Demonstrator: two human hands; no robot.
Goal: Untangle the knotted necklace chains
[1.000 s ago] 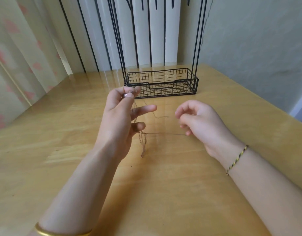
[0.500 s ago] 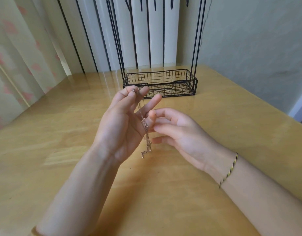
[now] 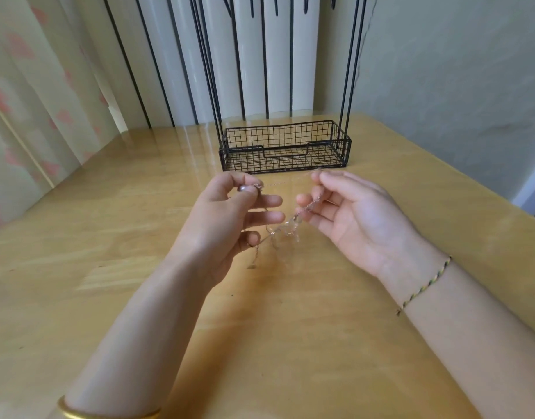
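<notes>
A thin, pale metal necklace chain (image 3: 286, 229) hangs in loops between my two hands above the wooden table (image 3: 109, 237). My left hand (image 3: 227, 219) pinches one end of it between thumb and forefinger, with the other fingers spread out. My right hand (image 3: 348, 219), palm up, holds another strand in its fingertips, and a taut length runs across the top between the two hands. A blurred tangle of loops dangles below the middle, and a short tail drops beside my left little finger.
A black wire basket (image 3: 286, 148) with tall black uprights stands on the table just beyond my hands. Curtains hang at the left, a wall rises at the right, and the table's right edge (image 3: 502, 182) runs diagonally.
My right hand has drawn away from my left hand to the right and turned palm up, spreading the chain into a wide loop. Both hands sit slightly farther from me.
</notes>
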